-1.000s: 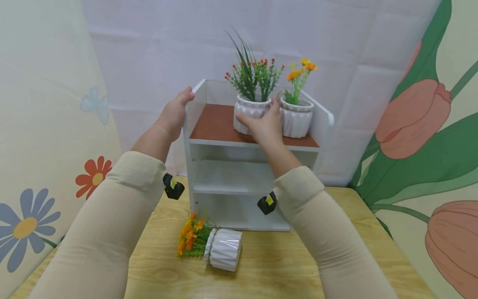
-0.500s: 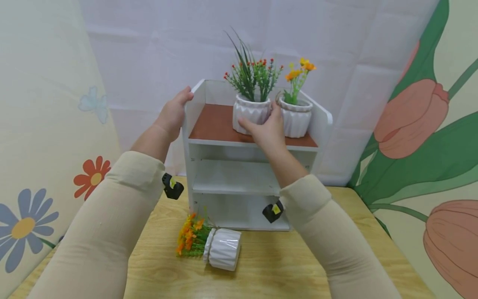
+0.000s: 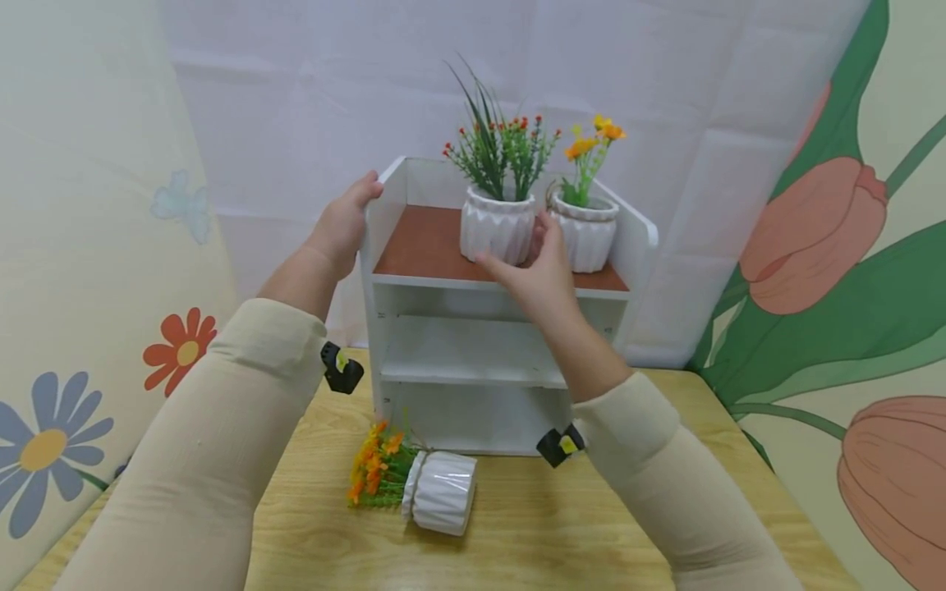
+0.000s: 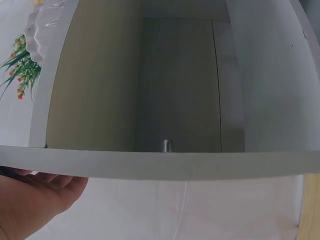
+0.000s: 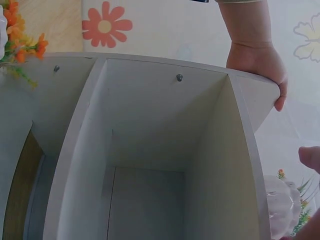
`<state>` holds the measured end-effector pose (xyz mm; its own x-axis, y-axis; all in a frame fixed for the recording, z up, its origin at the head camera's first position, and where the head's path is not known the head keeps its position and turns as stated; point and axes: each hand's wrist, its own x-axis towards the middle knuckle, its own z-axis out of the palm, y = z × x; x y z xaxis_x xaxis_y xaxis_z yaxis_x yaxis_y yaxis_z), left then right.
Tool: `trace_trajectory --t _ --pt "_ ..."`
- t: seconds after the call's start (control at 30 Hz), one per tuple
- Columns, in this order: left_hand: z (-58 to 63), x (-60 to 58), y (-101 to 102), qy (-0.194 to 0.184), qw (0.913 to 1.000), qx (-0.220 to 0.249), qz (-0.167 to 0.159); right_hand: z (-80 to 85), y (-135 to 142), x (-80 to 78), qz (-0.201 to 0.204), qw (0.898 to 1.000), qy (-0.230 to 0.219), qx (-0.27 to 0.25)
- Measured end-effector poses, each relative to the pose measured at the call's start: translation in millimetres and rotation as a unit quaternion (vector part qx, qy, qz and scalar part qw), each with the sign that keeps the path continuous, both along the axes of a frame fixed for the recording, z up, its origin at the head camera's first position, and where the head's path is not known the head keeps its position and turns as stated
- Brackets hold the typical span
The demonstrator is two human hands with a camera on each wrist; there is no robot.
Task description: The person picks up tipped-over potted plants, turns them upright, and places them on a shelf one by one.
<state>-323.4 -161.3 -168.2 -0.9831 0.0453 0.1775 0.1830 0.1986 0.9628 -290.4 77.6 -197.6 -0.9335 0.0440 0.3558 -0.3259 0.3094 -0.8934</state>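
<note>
A small white shelf unit (image 3: 461,382) with a brown top board stands on the wooden table. My left hand (image 3: 343,226) holds the upper edge of its left side panel, its thumb over the edge in the right wrist view. On the top board, a white ribbed pot (image 3: 497,226) with red-dotted greenery stands upright. Around its right front my right hand (image 3: 543,275) is spread, the thumb apart from the pot in the right wrist view; whether other fingertips touch it is hard to tell. Right of it stands a similar pot (image 3: 587,238) with orange flowers.
A third white pot (image 3: 443,492) with orange flowers (image 3: 378,468) lies on its side on the table (image 3: 547,533), in front of the shelf unit. A white cloth (image 3: 296,98) hangs behind. Flower-printed walls flank both sides.
My right hand has loosened from the pot with red-dotted greenery, and its wrist has shifted right and down. That pot stays in place. My left hand has not moved.
</note>
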Motion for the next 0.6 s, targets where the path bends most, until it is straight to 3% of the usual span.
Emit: trace_trajectory --t 0.3,0.6 --pt "-0.4 -0.4 -0.4 -0.001 1.0000 0.002 0.004 -6.3 5.5 16.9 0.020 1.000 0.021 0.006" --pt "0.5 0.7 1.3 0.001 1.0000 0.003 0.004 -13.9 10.5 29.9 0.033 0.999 0.015 0.004"
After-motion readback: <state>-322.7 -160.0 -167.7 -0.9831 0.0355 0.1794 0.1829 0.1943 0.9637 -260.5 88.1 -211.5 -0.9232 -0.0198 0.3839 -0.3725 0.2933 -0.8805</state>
